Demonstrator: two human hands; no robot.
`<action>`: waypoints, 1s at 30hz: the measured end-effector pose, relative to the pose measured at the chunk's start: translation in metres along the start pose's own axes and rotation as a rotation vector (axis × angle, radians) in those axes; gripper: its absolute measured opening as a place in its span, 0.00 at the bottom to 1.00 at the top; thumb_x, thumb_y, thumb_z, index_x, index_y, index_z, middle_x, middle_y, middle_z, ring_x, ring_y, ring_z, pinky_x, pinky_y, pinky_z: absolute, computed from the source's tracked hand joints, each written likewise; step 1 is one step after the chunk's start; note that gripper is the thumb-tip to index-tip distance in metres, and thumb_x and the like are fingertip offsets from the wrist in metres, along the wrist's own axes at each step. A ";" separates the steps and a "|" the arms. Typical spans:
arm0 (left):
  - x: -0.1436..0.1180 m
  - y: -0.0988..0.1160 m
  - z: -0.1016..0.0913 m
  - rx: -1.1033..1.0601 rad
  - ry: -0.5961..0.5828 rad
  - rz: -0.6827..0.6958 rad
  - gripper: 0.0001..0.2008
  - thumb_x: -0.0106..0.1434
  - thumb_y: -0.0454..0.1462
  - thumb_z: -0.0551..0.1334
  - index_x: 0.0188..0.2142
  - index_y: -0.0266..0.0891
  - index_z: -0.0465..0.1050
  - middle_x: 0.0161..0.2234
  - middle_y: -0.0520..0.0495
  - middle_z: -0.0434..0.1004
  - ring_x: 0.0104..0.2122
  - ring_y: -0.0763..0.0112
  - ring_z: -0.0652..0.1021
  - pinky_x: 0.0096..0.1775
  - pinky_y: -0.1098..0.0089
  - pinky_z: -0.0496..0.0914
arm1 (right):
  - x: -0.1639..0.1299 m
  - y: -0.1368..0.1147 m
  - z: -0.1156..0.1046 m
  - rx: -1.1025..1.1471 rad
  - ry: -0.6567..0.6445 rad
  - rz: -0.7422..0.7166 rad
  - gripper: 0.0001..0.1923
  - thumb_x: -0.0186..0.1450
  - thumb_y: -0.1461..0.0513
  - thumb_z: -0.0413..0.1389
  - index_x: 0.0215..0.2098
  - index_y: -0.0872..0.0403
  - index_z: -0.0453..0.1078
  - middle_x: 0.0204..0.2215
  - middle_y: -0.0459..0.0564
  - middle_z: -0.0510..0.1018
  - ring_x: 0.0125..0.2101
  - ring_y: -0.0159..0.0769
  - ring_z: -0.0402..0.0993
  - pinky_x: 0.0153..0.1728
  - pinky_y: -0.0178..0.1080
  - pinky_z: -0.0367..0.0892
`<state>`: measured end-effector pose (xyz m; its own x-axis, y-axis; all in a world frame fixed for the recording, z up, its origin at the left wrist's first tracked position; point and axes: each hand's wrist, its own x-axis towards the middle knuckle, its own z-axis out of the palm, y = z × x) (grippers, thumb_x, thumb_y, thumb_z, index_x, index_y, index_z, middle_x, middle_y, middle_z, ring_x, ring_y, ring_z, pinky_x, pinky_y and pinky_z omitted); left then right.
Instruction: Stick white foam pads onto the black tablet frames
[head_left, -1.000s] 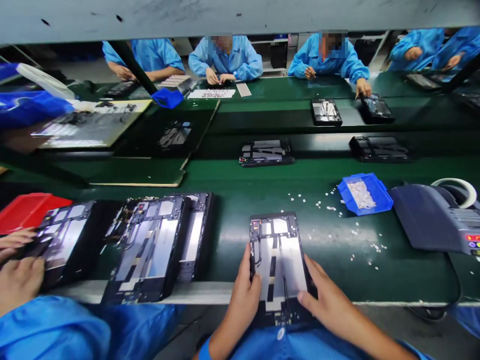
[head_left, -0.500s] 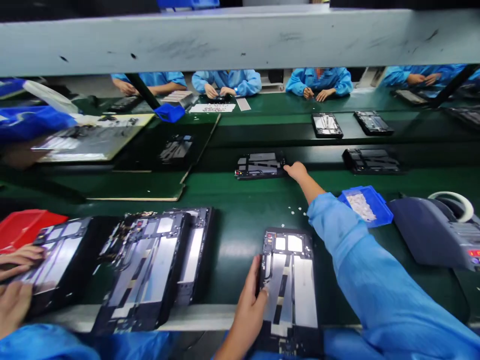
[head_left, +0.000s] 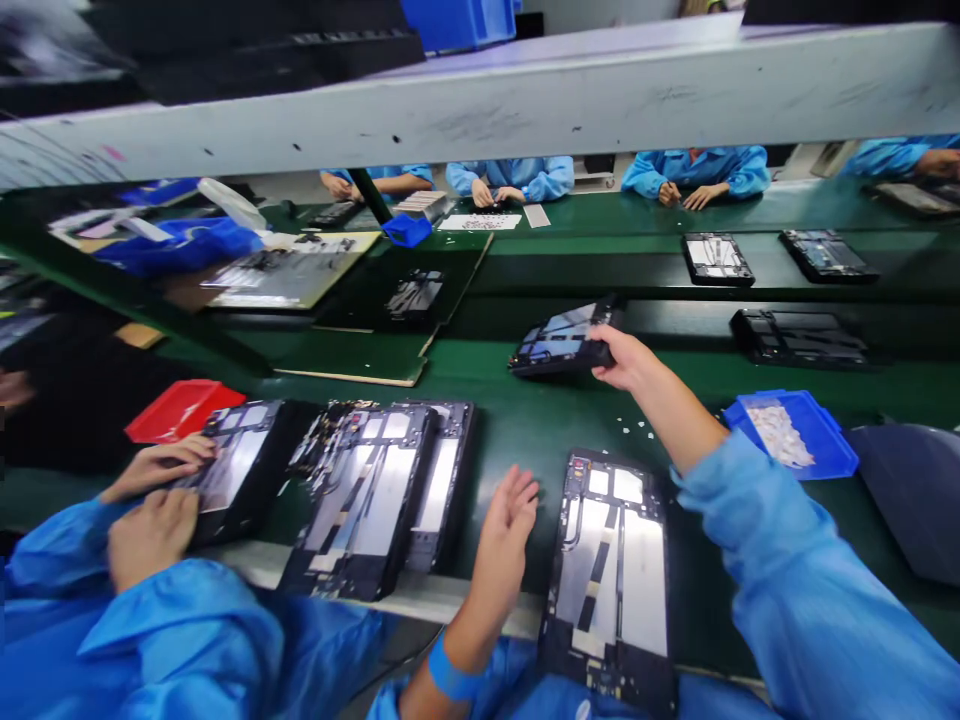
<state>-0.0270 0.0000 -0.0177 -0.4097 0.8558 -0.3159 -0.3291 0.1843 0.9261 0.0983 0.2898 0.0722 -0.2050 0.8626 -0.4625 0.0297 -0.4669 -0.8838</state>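
Note:
An opened tablet (head_left: pixel 564 335) with its inner parts showing is gripped at its right end by my right hand (head_left: pixel 621 358). It is tilted, partly raised above the far side of the green bench. My left hand (head_left: pixel 508 530), fingers stretched out, holds nothing and hovers left of a second opened tablet (head_left: pixel 611 570). That tablet lies at the bench's front edge, silver plates and black strips facing up. More opened tablets (head_left: pixel 367 490) overlap in a stack to the left of my left hand.
At far left a co-worker's hands (head_left: pixel 161 500) rest on another tablet (head_left: pixel 240 460), near a red tray (head_left: pixel 184 410). A blue tray (head_left: pixel 791 435) of small white pieces and a dark device (head_left: pixel 907 500) stand on the right. A grey shelf beam (head_left: pixel 525 110) crosses overhead.
My right hand has lifted and tilted the far tablet, which lay flat before. My left hand has let go of the near tablet and opened beside it. The view has shifted left.

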 end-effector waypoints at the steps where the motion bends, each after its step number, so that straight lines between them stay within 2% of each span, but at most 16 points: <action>1: 0.006 0.013 0.009 -0.086 -0.007 -0.008 0.35 0.64 0.48 0.68 0.66 0.41 0.63 0.66 0.32 0.68 0.63 0.51 0.74 0.66 0.51 0.63 | -0.026 0.013 -0.002 0.044 0.000 -0.027 0.07 0.63 0.59 0.59 0.35 0.52 0.65 0.22 0.42 0.71 0.22 0.30 0.66 0.20 0.30 0.58; 4: 0.015 0.042 0.041 -0.310 -0.095 -0.057 0.34 0.65 0.50 0.68 0.65 0.42 0.63 0.60 0.33 0.75 0.56 0.53 0.80 0.61 0.50 0.69 | -0.115 0.069 -0.008 0.205 -0.018 -0.120 0.13 0.62 0.55 0.60 0.41 0.52 0.69 0.32 0.49 0.78 0.30 0.37 0.74 0.25 0.35 0.68; 6: 0.012 0.052 0.058 -0.363 -0.113 -0.025 0.32 0.64 0.50 0.69 0.62 0.42 0.66 0.56 0.37 0.79 0.53 0.54 0.81 0.58 0.52 0.72 | -0.172 0.113 -0.016 0.277 -0.106 -0.185 0.23 0.59 0.50 0.65 0.48 0.51 0.72 0.43 0.54 0.82 0.42 0.46 0.79 0.40 0.44 0.75; 7: 0.008 0.054 0.063 -0.352 -0.109 0.000 0.31 0.63 0.50 0.70 0.61 0.42 0.67 0.55 0.39 0.80 0.53 0.55 0.81 0.57 0.54 0.73 | -0.197 0.133 -0.023 0.257 -0.178 -0.202 0.29 0.59 0.47 0.67 0.54 0.50 0.72 0.48 0.56 0.81 0.47 0.49 0.78 0.47 0.48 0.75; 8: 0.003 0.055 0.065 -0.318 -0.106 0.018 0.30 0.63 0.48 0.70 0.61 0.42 0.68 0.54 0.40 0.80 0.52 0.55 0.81 0.56 0.55 0.73 | -0.217 0.151 -0.032 0.222 -0.254 -0.201 0.35 0.59 0.44 0.67 0.59 0.49 0.71 0.52 0.57 0.80 0.51 0.52 0.77 0.50 0.50 0.74; 9: -0.002 0.055 0.065 -0.263 -0.113 0.028 0.30 0.62 0.47 0.70 0.60 0.42 0.69 0.54 0.41 0.81 0.52 0.55 0.81 0.56 0.57 0.73 | -0.234 0.166 -0.043 0.209 -0.272 -0.195 0.40 0.58 0.40 0.67 0.63 0.47 0.69 0.56 0.59 0.78 0.54 0.55 0.76 0.52 0.52 0.73; 11: -0.012 0.056 0.056 -0.087 -0.182 0.030 0.28 0.62 0.45 0.70 0.60 0.41 0.71 0.54 0.42 0.81 0.52 0.55 0.80 0.55 0.58 0.73 | -0.257 0.187 -0.070 0.202 -0.227 -0.203 0.50 0.57 0.31 0.60 0.69 0.44 0.61 0.60 0.61 0.74 0.55 0.57 0.75 0.51 0.54 0.73; 14: -0.019 0.057 0.039 0.203 -0.357 0.054 0.24 0.64 0.42 0.67 0.58 0.40 0.72 0.55 0.43 0.80 0.54 0.54 0.78 0.57 0.58 0.71 | -0.276 0.208 -0.107 0.103 -0.163 -0.178 0.53 0.59 0.29 0.55 0.74 0.41 0.52 0.61 0.63 0.72 0.47 0.54 0.79 0.44 0.52 0.76; 17: -0.017 0.051 0.030 0.450 -0.472 0.115 0.22 0.65 0.41 0.63 0.58 0.40 0.73 0.54 0.42 0.79 0.55 0.53 0.76 0.59 0.55 0.69 | -0.289 0.227 -0.119 -0.051 -0.159 -0.132 0.45 0.64 0.40 0.61 0.74 0.39 0.53 0.60 0.59 0.72 0.43 0.47 0.79 0.45 0.49 0.76; 19: -0.014 0.041 0.026 0.644 -0.446 0.181 0.23 0.64 0.40 0.63 0.58 0.41 0.74 0.52 0.42 0.77 0.55 0.51 0.75 0.60 0.52 0.68 | -0.295 0.241 -0.117 -0.134 -0.102 -0.154 0.38 0.66 0.46 0.61 0.71 0.40 0.58 0.59 0.58 0.71 0.46 0.46 0.77 0.46 0.48 0.76; 21: -0.013 0.025 0.022 0.784 -0.361 0.240 0.27 0.62 0.40 0.65 0.61 0.40 0.72 0.54 0.39 0.75 0.58 0.49 0.72 0.63 0.48 0.64 | -0.296 0.252 -0.113 -0.243 -0.042 -0.180 0.32 0.66 0.49 0.61 0.67 0.42 0.66 0.56 0.57 0.72 0.47 0.46 0.76 0.44 0.46 0.77; 23: -0.013 0.007 0.016 0.775 -0.309 0.251 0.36 0.61 0.41 0.65 0.68 0.40 0.64 0.63 0.37 0.68 0.65 0.48 0.66 0.68 0.49 0.56 | -0.291 0.260 -0.111 -0.328 0.006 -0.193 0.28 0.66 0.51 0.60 0.64 0.43 0.70 0.55 0.57 0.72 0.47 0.47 0.76 0.43 0.46 0.77; 24: -0.013 -0.002 0.013 0.723 -0.302 0.229 0.40 0.62 0.42 0.65 0.72 0.40 0.58 0.68 0.37 0.63 0.69 0.49 0.62 0.70 0.50 0.52 | -0.286 0.263 -0.109 -0.336 0.036 -0.201 0.29 0.67 0.51 0.59 0.65 0.44 0.69 0.57 0.57 0.72 0.49 0.48 0.76 0.46 0.47 0.76; 26: -0.014 -0.016 0.008 0.586 -0.325 0.135 0.44 0.65 0.44 0.62 0.75 0.41 0.46 0.74 0.39 0.51 0.73 0.52 0.55 0.72 0.55 0.48 | -0.272 0.265 -0.105 -0.304 0.083 -0.232 0.35 0.68 0.48 0.57 0.71 0.45 0.61 0.65 0.60 0.66 0.59 0.52 0.71 0.55 0.51 0.73; 27: -0.015 -0.020 0.006 0.522 -0.340 0.083 0.45 0.66 0.46 0.61 0.76 0.41 0.42 0.75 0.40 0.48 0.74 0.53 0.52 0.72 0.56 0.46 | -0.265 0.266 -0.101 -0.284 0.090 -0.257 0.38 0.69 0.47 0.56 0.74 0.47 0.55 0.69 0.60 0.61 0.65 0.53 0.65 0.61 0.54 0.67; 30: -0.021 -0.028 0.003 0.397 -0.397 -0.008 0.45 0.67 0.45 0.60 0.76 0.40 0.39 0.77 0.44 0.43 0.75 0.55 0.47 0.73 0.58 0.42 | -0.248 0.266 -0.086 -0.245 0.018 -0.329 0.48 0.71 0.43 0.53 0.78 0.48 0.37 0.76 0.57 0.47 0.74 0.52 0.46 0.71 0.56 0.50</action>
<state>-0.0069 -0.0214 -0.0360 -0.0313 0.9557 -0.2926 0.0460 0.2938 0.9548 0.2410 -0.0321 -0.0544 -0.2252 0.9624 -0.1521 0.1979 -0.1076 -0.9743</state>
